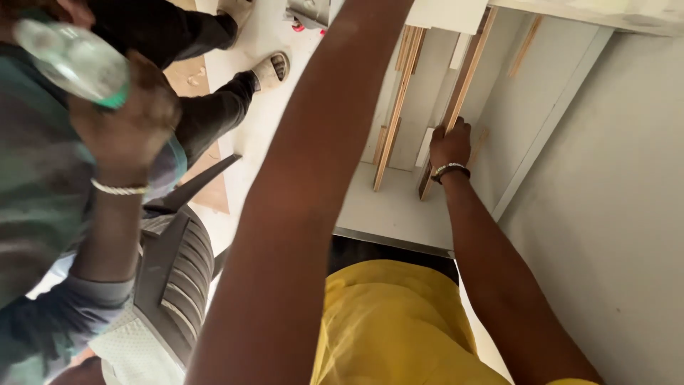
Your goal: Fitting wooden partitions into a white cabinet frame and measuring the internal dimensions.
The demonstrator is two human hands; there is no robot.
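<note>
White cabinet shelf (399,207) | right hand (450,145) grips wooden strip (467,71)

A clear plastic bottle (71,60) with a green cap is held up at the left by a seated co-worker's hand (128,117). A dark slatted chair (178,274) is seen below, and a sandalled foot (271,70) on the pale floor (267,39).
</note>
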